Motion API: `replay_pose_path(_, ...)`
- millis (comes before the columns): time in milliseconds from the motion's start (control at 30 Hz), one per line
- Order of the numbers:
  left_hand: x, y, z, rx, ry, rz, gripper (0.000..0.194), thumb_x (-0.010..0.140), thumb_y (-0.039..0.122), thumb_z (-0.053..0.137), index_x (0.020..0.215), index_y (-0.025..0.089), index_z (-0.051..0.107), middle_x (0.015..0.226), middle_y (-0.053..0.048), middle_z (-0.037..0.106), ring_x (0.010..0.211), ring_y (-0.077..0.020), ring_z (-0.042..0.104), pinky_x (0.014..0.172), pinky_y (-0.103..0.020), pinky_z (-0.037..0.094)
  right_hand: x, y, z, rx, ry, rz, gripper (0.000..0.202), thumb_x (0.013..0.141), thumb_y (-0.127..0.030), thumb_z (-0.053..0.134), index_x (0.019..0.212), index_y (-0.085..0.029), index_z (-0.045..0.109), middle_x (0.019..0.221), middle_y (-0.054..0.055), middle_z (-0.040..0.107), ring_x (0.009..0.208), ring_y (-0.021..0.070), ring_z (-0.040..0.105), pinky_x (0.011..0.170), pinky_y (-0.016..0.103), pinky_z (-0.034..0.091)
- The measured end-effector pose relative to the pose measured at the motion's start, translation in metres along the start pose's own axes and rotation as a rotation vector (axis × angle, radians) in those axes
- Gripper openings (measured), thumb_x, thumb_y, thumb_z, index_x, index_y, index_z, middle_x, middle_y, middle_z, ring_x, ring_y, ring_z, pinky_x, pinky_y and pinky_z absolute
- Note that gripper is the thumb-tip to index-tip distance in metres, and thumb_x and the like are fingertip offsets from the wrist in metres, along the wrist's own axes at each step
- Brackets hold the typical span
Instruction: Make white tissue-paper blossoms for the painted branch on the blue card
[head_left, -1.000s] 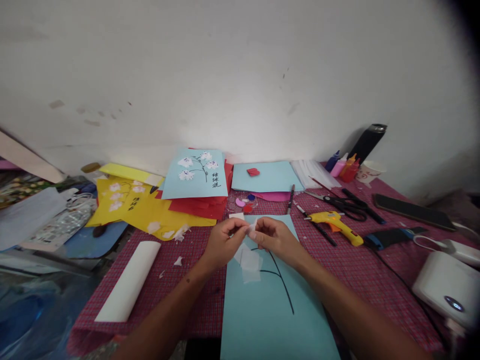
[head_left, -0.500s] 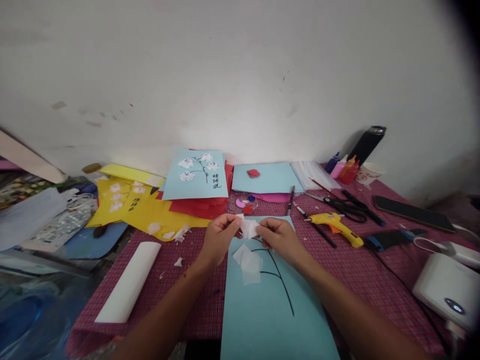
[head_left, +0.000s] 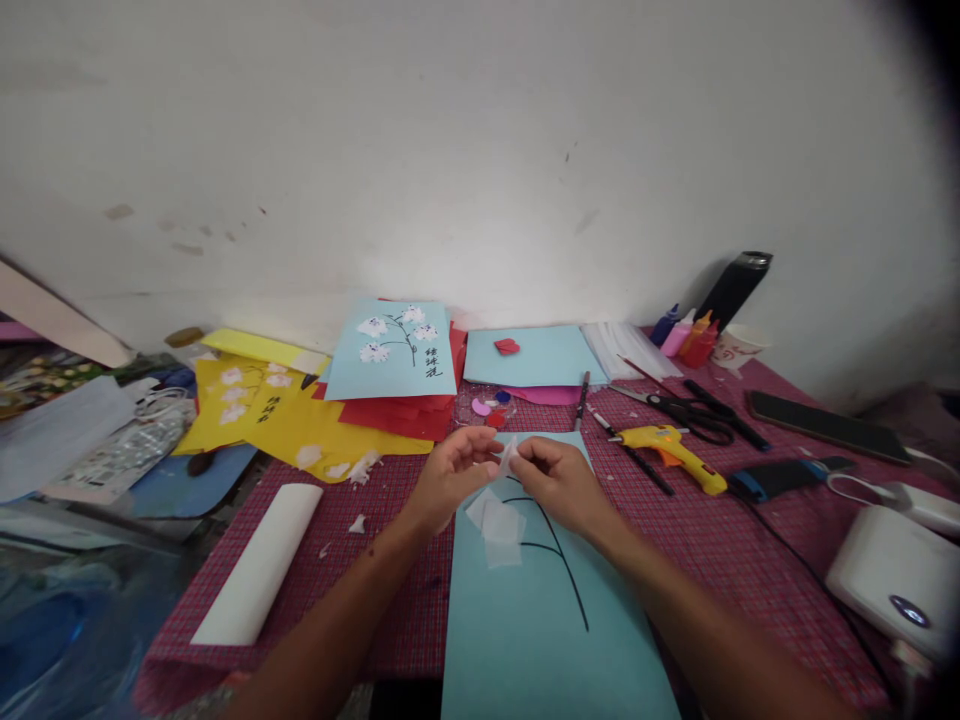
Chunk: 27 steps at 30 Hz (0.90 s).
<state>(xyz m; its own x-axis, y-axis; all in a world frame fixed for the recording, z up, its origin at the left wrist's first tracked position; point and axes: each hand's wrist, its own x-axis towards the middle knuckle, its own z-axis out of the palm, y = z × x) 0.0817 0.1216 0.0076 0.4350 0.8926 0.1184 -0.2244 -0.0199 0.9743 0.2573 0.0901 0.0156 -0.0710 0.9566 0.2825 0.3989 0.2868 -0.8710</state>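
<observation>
Between thumb and fingers, my right hand (head_left: 556, 478) pinches a small piece of white tissue paper (head_left: 508, 456), folded to a narrow shape. My left hand (head_left: 459, 474) is beside it, its fingers apart and curved, with nothing visible in them. Both hands are over the top end of a light blue sheet (head_left: 517, 640). Black curved lines (head_left: 568, 570) like a branching stem are drawn on that sheet. Several thin white tissue squares (head_left: 501, 530) lie overlapping on it, just below my hands.
A finished blue flower picture (head_left: 391, 350) tops a paper stack at the back. Right of the sheet lie a yellow glue gun (head_left: 671, 452), black scissors (head_left: 686, 412) and a white power bank (head_left: 889, 580). A rolled white paper (head_left: 259, 565) lies left, near yellow sheets (head_left: 322, 425).
My left hand has let go of the tissue and its fingers have opened. The tissue, spread between both hands before, is now gathered narrow in my right fingers.
</observation>
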Motion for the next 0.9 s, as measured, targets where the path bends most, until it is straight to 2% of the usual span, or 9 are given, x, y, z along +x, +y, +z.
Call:
replay_pose_path(200, -0.001, 0.0024, 0.0029, 0.128, -0.056, 0.038, 0.036, 0.076, 0.031, 0.071, 0.107, 0.016, 0.063, 0.103, -0.009, 0.066, 0.094, -0.0198, 0.06, 0.083, -0.031, 0.046, -0.0034, -0.0016, 0.0028, -0.204, -0.015, -0.174, 0.019, 0.085, -0.021, 0.053, 0.067, -0.018, 0.056, 0.063, -0.002, 0.052, 0.058, 0.0118, 0.046, 0.056, 0.024, 0.032)
replay_pose_path(367, 0.0002, 0.0019, 0.0031, 0.261, 0.064, 0.043, 0.021, 0.082, 0.033, 0.062, 0.089, 0.014, 0.069, 0.084, -0.005, 0.066, 0.077, -0.0141, 0.058, 0.071, -0.025, 0.045, -0.0051, -0.0046, 0.0027, -0.238, -0.054, -0.248, 0.017, 0.088, -0.021, 0.051, 0.074, -0.018, 0.061, 0.069, 0.001, 0.059, 0.065, 0.0137, 0.052, 0.063, 0.025, 0.036)
replay_pose_path(500, 0.0012, -0.0007, 0.0009, 0.264, 0.16, 0.01, 0.02, 0.082, 0.033, 0.061, 0.08, 0.014, 0.066, 0.069, 0.0, 0.06, 0.063, -0.01, 0.051, 0.059, -0.021, 0.04, -0.005, -0.0029, 0.0028, -0.238, -0.066, -0.22, 0.016, 0.087, -0.02, 0.052, 0.076, -0.018, 0.063, 0.071, 0.001, 0.061, 0.065, 0.0137, 0.054, 0.062, 0.025, 0.037)
replay_pose_path(667, 0.0009, -0.0005, 0.0001, 0.241, 0.194, -0.027, 0.022, 0.081, 0.036, 0.061, 0.08, 0.015, 0.065, 0.065, 0.002, 0.056, 0.056, -0.0086, 0.046, 0.052, -0.019, 0.036, -0.0031, 0.0, 0.0033, -0.249, -0.046, -0.144, 0.017, 0.085, -0.021, 0.054, 0.07, -0.018, 0.061, 0.066, 0.0, 0.059, 0.06, 0.0131, 0.051, 0.057, 0.025, 0.036)
replay_pose_path(800, -0.001, 0.0019, 0.0022, 0.419, 0.207, 0.056, 0.021, 0.083, 0.035, 0.059, 0.078, 0.015, 0.064, 0.068, 0.001, 0.058, 0.061, -0.01, 0.049, 0.056, -0.02, 0.038, -0.0031, -0.0026, 0.0032, -0.205, -0.053, -0.109, 0.011, 0.082, -0.022, 0.058, 0.074, -0.018, 0.062, 0.066, -0.002, 0.058, 0.057, 0.0115, 0.049, 0.055, 0.024, 0.035)
replay_pose_path(900, -0.0031, 0.004, 0.0045, 0.597, 0.167, 0.161, 0.018, 0.085, 0.031, 0.056, 0.081, 0.016, 0.066, 0.074, -0.001, 0.062, 0.068, -0.0122, 0.054, 0.064, -0.023, 0.041, -0.004, -0.0061, 0.0023, -0.16, -0.065, -0.065, 0.009, 0.081, -0.024, 0.059, 0.076, -0.018, 0.063, 0.064, -0.003, 0.057, 0.054, 0.0104, 0.047, 0.051, 0.023, 0.033)
